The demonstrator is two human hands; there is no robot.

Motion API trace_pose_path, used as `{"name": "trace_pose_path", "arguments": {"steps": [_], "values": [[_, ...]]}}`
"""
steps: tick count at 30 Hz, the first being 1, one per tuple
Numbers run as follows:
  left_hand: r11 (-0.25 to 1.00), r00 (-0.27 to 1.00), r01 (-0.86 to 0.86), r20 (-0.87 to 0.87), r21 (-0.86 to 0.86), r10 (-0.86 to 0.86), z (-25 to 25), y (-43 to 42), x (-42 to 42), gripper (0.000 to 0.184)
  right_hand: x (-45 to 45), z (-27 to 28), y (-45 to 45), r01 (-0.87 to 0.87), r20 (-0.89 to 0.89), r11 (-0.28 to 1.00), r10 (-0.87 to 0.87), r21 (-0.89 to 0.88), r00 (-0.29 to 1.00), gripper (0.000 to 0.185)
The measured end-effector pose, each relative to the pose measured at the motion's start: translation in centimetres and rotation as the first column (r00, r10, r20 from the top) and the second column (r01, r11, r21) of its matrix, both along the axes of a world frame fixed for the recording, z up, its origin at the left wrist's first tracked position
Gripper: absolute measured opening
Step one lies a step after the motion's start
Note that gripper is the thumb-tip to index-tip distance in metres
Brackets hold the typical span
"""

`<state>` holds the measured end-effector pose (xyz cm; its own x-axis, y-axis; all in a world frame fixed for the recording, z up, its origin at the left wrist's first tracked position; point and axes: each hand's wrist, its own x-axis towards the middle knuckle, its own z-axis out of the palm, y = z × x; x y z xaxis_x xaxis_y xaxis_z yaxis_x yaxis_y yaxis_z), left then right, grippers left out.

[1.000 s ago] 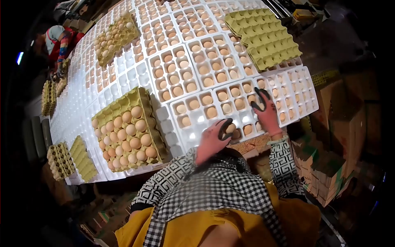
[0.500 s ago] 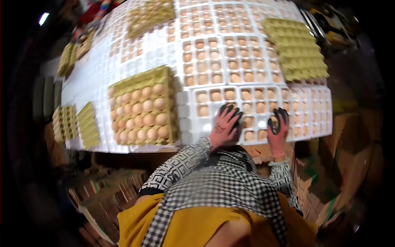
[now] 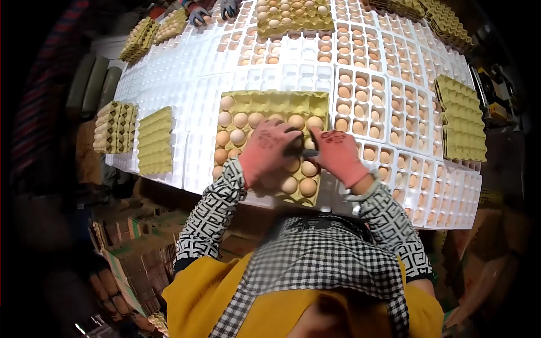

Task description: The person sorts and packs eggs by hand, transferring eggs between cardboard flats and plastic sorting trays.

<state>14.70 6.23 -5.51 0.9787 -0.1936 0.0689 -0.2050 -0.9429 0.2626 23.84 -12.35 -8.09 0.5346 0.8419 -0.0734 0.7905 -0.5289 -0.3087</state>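
A yellow-green pulp egg tray (image 3: 270, 102) holding brown eggs lies in front of me, its far row mostly bare. My left hand (image 3: 269, 145), in a pink glove with dark fingertips, is over the middle of this tray, fingers curled down around an egg that they largely hide. From the right side my right hand (image 3: 338, 152), gloved alike, reaches in with fingers bent onto an egg near the tray's right edge. Both hands nearly meet. Close to my right wrist, a white compartment tray (image 3: 387, 101) holds eggs in its cells.
More white trays cover the table, many filled with eggs. Stacked pulp trays (image 3: 461, 118) stand at the right, and a flat pulp tray (image 3: 155, 141) lies left. Across the table are another person's gloved hands (image 3: 198, 16). Cardboard (image 3: 143, 270) is stacked below the table edge.
Both hands have left the white tray and moved left onto the pulp tray of eggs. My view has shifted, so the table's contents appear farther right.
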Motion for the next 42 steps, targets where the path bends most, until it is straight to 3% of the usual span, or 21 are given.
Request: {"name": "trace_pose_path", "arguments": {"steps": [2, 4, 6, 8, 10, 11, 12, 14, 16, 18, 20, 21, 23, 24, 25, 27, 30, 34, 37, 40, 42], "values": [[0.998, 0.998, 0.056, 0.041, -0.003, -0.055, -0.1, 0.7, 0.1, 0.031, 0.1, -1.5, -2.2, 0.048, -0.073, 0.976, -0.033, 0.212, 0.997, 0.061], [0.991, 0.993, 0.102, 0.069, -0.083, -0.097, -0.1, 2.2, -0.4, 0.036, 1.0, 0.4, -4.7, 0.441, -0.789, 0.851, -0.053, 0.284, 0.612, 0.055], [0.639, 0.968, -0.247, -0.150, -0.728, 0.204, 0.7, 4.2, -2.1, 0.043, 1.4, 2.2, -5.3, 0.825, -0.952, 0.488, 0.244, 0.286, 0.186, 0.052], [0.096, 0.923, -0.272, -0.232, -0.957, 0.306, 0.4, 7.6, -2.1, 0.043, 2.9, 2.2, -3.8, 0.743, -0.931, 0.571, 0.118, 0.349, 0.346, 0.055], [-0.218, 0.932, -0.281, -0.320, -0.935, 0.169, 1.1, 9.8, -1.0, 0.040, 3.1, 1.3, -0.1, 0.354, -0.470, 0.858, -0.155, 0.372, 0.869, 0.059], [-0.071, 0.955, -0.263, -0.271, -0.962, 0.125, 1.5, 10.6, 0.3, 0.037, 2.8, 0.4, 1.2, 0.198, -0.156, 0.980, -0.194, 0.015, 0.969, 0.062], [0.337, 0.945, -0.324, -0.282, -0.884, 0.168, 1.8, 10.2, 1.2, 0.037, 2.6, -0.3, 1.9, 0.114, 0.051, 0.989, -0.110, -0.093, 0.993, 0.065], [0.966, 0.994, -0.104, -0.069, -0.236, 0.090, 3.1, 8.0, 2.8, 0.040, 3.4, 0.9, 1.1, 0.208, -0.138, 0.977, -0.198, 0.057, 0.970, 0.065], [0.986, 0.967, 0.022, -0.254, 0.166, 0.021, 1.9, 6.8, 3.6, 0.049, 4.4, 0.9, -0.4, 0.473, -0.505, 0.803, -0.257, 0.362, 0.824, 0.063], [0.962, 0.969, 0.132, -0.235, 0.240, -0.074, 1.0, 6.6, 3.9, 0.045, 4.8, -0.3, 0.4, 0.316, -0.164, 0.799, -0.270, 0.511, 0.949, 0.059], [0.973, 0.964, 0.216, -0.174, 0.080, -0.200, 0.2, 7.9, 4.1, 0.044, 3.7, 2.5, 3.3, 0.224, -0.198, 0.973, -0.232, -0.060, 0.952, 0.054], [0.981, 0.966, 0.160, -0.219, 0.107, -0.133, 1.4, 7.7, 3.9, 0.049, 2.9, -2.9, 3.0, 0.029, 0.092, 0.960, -0.057, 0.279, 0.994, 0.054], [0.956, 0.970, -0.098, -0.241, -0.277, 0.030, 2.5, 8.3, 2.6, 0.051, 0.5, -1.5, 4.4, 0.001, 0.137, 0.987, -0.024, 0.161, 0.990, 0.049], [0.845, 0.993, -0.097, -0.105, -0.526, 0.048, 1.9, 8.7, 1.3, 0.046, -0.2, 1.1, 5.6, 0.099, 0.102, 0.985, -0.085, -0.138, 0.991, 0.040], [0.388, 0.886, -0.453, -0.453, -0.802, 0.100, 3.3, 7.7, -0.5, 0.045, -0.7, 0.2, 6.1, 0.157, 0.277, 0.982, -0.122, -0.109, 0.953, 0.036], [0.084, 0.878, -0.479, -0.478, -0.874, 0.037, 4.7, 4.1, -3.7, 0.056, -0.3, 0.2, 5.3, 0.176, 0.100, 0.984, -0.178, 0.036, 0.979, 0.038], [0.001, 0.822, -0.566, -0.564, -0.825, -0.076, 1.8, -1.9, -8.1, 0.068, -0.8, -2.2, -0.3, 0.375, -0.225, 0.736, -0.300, 0.563, 0.927, 0.055], [0.414, 0.747, -0.536, -0.641, -0.736, -0.174, 0.3, -13.0, -6.2, 0.056, -1.7, -2.2, -19.3, 0.789, -0.660, 0.417, -0.439, 0.452, 0.610, 0.061], [0.693, 0.853, -0.444, -0.505, -0.568, 0.131, -3.1, -18.0, -3.8, 0.054, -3.2, -5.5, -29.7, 0.832, -0.103, 0.510, -0.836, 0.220, 0.540, 0.053], [0.841, 0.933, -0.349, -0.236, -0.414, 0.271, -8.6, -21.1, -0.1, 0.054, -4.6, -9.8, -32.9, 0.829, 0.021, 0.549, -0.832, -0.107, 0.554, 0.055], [0.885, 0.898, -0.390, -0.319, -0.254, 0.305, -11.5, -22.4, 2.2, 0.055, -4.6, -8.9, -32.3, 0.848, -0.038, 0.530, -0.847, 0.002, 0.530, 0.053]]}}
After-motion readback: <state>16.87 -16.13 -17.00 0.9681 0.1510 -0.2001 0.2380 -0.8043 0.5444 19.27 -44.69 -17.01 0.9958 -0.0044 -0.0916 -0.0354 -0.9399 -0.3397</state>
